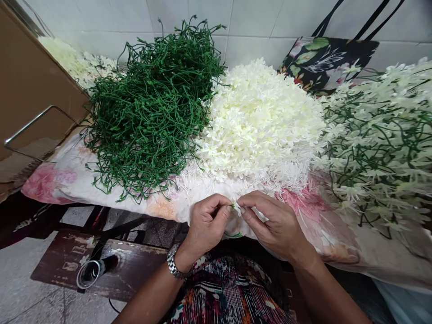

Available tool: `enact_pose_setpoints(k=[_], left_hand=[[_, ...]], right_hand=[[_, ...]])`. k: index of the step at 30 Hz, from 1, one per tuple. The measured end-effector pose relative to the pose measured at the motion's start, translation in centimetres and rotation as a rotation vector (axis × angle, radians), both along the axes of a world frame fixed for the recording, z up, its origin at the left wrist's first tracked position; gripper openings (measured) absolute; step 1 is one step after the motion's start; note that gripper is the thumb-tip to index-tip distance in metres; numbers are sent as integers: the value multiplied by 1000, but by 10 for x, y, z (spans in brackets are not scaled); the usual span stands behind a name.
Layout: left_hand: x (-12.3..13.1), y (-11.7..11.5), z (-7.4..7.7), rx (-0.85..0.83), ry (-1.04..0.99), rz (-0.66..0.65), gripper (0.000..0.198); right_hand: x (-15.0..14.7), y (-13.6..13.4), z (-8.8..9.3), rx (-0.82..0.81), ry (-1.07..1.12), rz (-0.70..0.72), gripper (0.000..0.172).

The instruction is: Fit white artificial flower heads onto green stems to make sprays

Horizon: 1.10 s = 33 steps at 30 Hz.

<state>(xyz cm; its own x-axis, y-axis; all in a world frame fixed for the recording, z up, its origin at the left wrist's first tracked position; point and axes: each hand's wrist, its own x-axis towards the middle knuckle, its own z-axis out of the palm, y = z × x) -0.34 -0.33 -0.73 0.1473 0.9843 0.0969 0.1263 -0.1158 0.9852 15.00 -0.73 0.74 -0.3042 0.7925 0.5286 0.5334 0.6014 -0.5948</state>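
Both hands meet at the front edge of the cloth-covered table. In my left hand [209, 222], thumb and forefinger pinch a thin green artificial stem, of which only a small tip shows. Opposite it, my right hand [275, 225] pinches a small white artificial flower [236, 208] between thumb and forefinger. Stem and flower touch or nearly touch; the fingers hide the exact join. Beyond my left hand lies a tall heap of green plastic stems [151, 108]. Straight ahead is a pile of loose white blossoms [263, 121].
Stemmed white flowers [381, 148] spread along the right side. A black floral bag [330, 63] leans on the tiled wall [195, 15]. At left stand a cardboard box [37, 85] and a wire handle [30, 123]. A worn wooden bench [138, 265] holds a cup [89, 273] below.
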Motion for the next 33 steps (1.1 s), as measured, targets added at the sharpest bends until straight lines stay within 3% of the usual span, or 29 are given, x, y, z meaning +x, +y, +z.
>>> enact_pose_setpoints(k=[16,33], left_hand=[[1,-1,-3,147,146,19,15],[3,-1,-1,181,202,44,16]], right_hand=[[2,2,-6,11,-100,4,11],[-1,3,-6,-3,-85,16,14]])
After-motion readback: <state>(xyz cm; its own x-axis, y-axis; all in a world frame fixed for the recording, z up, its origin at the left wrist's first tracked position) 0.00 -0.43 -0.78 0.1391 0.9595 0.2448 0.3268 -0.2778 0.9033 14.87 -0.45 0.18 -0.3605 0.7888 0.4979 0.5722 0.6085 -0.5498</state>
